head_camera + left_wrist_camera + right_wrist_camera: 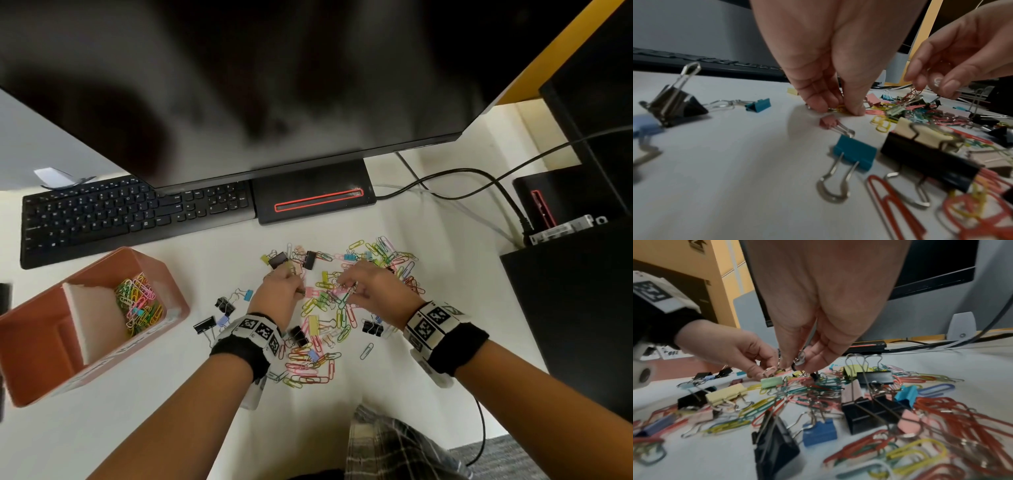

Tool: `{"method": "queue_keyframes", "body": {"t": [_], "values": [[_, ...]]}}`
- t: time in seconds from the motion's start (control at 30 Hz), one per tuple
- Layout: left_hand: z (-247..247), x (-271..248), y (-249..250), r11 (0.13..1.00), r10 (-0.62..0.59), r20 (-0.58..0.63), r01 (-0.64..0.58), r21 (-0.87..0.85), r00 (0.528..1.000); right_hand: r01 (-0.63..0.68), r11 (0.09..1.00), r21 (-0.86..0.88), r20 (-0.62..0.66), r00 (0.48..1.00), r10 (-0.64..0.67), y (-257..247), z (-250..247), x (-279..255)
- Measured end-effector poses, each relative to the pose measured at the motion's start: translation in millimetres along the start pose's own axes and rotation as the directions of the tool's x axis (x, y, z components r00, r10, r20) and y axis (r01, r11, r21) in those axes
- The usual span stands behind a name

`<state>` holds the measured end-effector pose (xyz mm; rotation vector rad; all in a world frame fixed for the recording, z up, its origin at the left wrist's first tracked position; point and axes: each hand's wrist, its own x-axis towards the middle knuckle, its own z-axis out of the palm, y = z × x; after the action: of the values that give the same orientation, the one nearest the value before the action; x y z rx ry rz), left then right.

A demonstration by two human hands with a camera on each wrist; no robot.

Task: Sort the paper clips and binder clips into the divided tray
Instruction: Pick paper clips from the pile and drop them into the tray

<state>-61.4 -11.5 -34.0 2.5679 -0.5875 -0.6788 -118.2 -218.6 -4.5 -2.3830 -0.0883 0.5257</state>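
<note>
Presently we find both hands working over a mixed heap of paper clips (310,368) and binder clips (310,259) spread across the white surface (212,394). Our left hand (276,295) is lowered to the surface, thumb and fingertips (819,104) closed in a pinch on a yellow paper clip (840,108) that still touches the surface. Our right hand (371,285) hovers just above the heap with fingers curled, pinching a small tangle of wire clips (906,101); the wrist views are blurred and we cannot tell how many clips hang in it.

We note the divided tray (102,270), an orange-brown box, standing at the left of the surface, well apart from the heap. One compartment, on the side nearer the heap, holds a pile of coloured paper clips (138,303); a white divider (90,318) separates it from the other section, whose contents we cannot make out.

Loose items near the left hand include a teal binder clip (855,151), a pink binder clip (828,123) and a large black binder clip (929,160).

Behind the heap lie a black keyboard (130,216) and a monitor (239,85) on its base (313,193).
</note>
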Motion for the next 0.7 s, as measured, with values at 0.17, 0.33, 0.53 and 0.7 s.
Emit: {"method": "queue_keyframes", "body": {"t": [0.17,0.33,0.53,0.7], "values": [[4,-2,-2,0.997,0.018,0.015,-0.019,0.072,1.000,0.046,0.982,-0.183,0.127,0.992,-0.023,-6,16,6],[4,-4,-6,0.998,0.029,0.008,-0.030,0.055,1.000,-0.001,0.955,-0.298,0.100,0.995,0.032,-2,25,13],[-12,-16,-4,0.998,0.001,-0.051,-0.004,-0.062,0.999,0.075,0.971,-0.229,0.061,0.996,-0.062,0,19,8],[-44,-38,-3,0.990,0.016,-0.180,-0.041,-0.137,0.984,0.118,0.992,-0.054,-0.082,0.989,-0.122,-17,-12,-1]]}}
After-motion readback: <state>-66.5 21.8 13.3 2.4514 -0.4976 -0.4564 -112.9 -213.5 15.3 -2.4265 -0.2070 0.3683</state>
